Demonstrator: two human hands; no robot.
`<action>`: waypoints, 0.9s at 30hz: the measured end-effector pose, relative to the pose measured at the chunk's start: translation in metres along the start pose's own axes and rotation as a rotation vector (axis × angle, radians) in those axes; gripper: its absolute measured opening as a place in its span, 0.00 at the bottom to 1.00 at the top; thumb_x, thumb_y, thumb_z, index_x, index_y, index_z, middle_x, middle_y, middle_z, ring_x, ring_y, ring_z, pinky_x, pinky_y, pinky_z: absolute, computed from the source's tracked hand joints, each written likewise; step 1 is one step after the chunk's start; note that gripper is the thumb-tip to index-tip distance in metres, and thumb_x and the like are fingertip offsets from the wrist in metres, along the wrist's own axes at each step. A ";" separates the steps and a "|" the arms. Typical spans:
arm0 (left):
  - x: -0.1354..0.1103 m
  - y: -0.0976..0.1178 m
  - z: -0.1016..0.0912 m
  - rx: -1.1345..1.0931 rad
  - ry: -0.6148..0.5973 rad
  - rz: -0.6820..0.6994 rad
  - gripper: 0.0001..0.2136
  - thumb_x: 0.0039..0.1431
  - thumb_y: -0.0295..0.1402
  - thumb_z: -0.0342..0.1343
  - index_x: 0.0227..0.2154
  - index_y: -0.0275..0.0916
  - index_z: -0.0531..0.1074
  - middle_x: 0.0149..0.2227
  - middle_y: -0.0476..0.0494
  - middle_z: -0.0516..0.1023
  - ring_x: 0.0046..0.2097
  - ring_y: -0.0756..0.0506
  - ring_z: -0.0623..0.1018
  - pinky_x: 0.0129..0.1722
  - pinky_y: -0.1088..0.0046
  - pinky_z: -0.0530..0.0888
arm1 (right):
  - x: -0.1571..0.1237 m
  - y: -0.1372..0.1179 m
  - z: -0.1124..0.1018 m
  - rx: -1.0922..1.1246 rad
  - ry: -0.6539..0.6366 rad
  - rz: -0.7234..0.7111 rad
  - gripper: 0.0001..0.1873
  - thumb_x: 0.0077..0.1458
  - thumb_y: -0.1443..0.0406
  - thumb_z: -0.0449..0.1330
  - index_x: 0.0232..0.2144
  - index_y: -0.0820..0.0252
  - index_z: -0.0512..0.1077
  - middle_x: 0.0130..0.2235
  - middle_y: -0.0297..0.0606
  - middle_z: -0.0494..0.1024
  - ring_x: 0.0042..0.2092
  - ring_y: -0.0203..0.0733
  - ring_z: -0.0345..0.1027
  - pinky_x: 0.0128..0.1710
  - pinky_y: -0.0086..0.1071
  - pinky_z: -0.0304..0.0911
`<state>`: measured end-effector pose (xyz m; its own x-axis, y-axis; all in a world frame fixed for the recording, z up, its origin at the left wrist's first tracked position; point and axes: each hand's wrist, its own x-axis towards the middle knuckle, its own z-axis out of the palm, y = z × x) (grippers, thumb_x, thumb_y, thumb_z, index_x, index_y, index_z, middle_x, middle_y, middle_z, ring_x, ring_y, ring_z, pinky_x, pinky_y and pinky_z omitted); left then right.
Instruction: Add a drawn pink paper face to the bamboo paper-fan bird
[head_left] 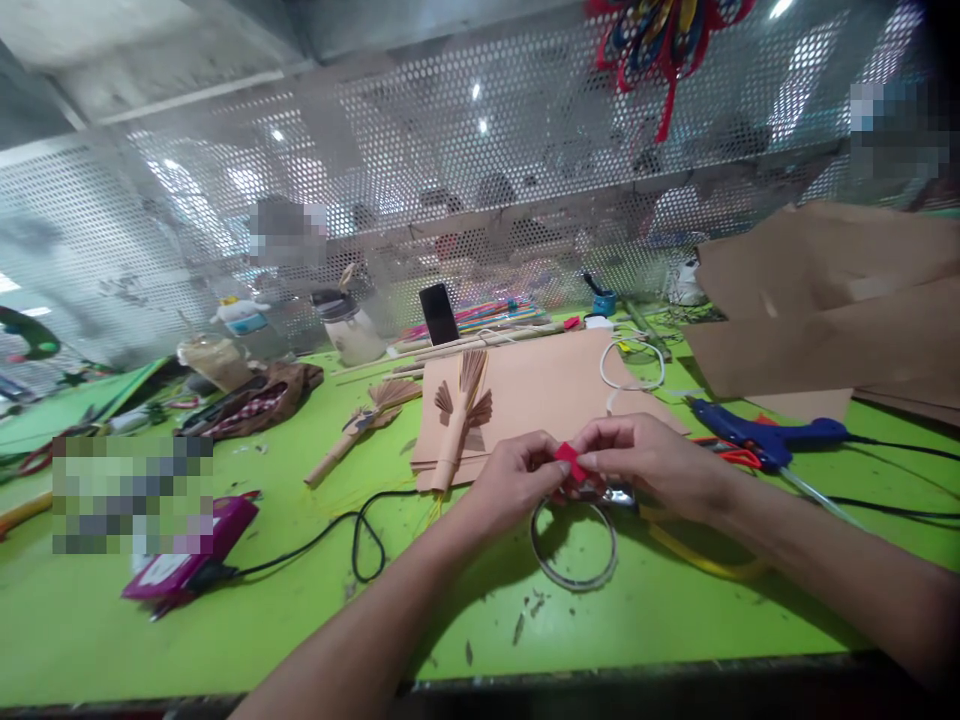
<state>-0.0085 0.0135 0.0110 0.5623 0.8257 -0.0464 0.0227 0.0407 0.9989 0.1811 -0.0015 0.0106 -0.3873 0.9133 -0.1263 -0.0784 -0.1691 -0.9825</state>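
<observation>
Just right of and below the frame's centre, the left hand (521,472) and right hand (649,462) pinch a red piece (571,461) between closed fingertips. Shaping it seems in hand; the next move calls for steady, fine finger control.

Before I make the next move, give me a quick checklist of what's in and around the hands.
1. Red piece gripped: ok, pinched between the fingertips of the left hand and right hand.
2. Ring free of the hands: cannot tell, its top edge is hidden.
3. Blue glue gun set down: ok, lying on the green table beyond the right forearm.
4. Glue gun cool: cannot tell.
5. Work area clean: not ok, dark scraps lie near the ring.
6. Pleated paper figure out of the hands: ok, lying on the tan sheets.
</observation>
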 end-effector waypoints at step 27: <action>0.000 -0.003 0.000 -0.133 -0.015 -0.029 0.13 0.50 0.38 0.66 0.29 0.35 0.69 0.25 0.45 0.78 0.27 0.50 0.76 0.29 0.75 0.69 | 0.003 0.009 0.000 0.104 0.025 -0.013 0.11 0.44 0.62 0.70 0.29 0.62 0.75 0.24 0.35 0.78 0.28 0.38 0.73 0.34 0.35 0.67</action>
<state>-0.0080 0.0135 0.0076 0.5755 0.8144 -0.0746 -0.0702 0.1401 0.9876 0.1788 -0.0001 0.0017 -0.3626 0.9244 -0.1185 -0.1790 -0.1938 -0.9646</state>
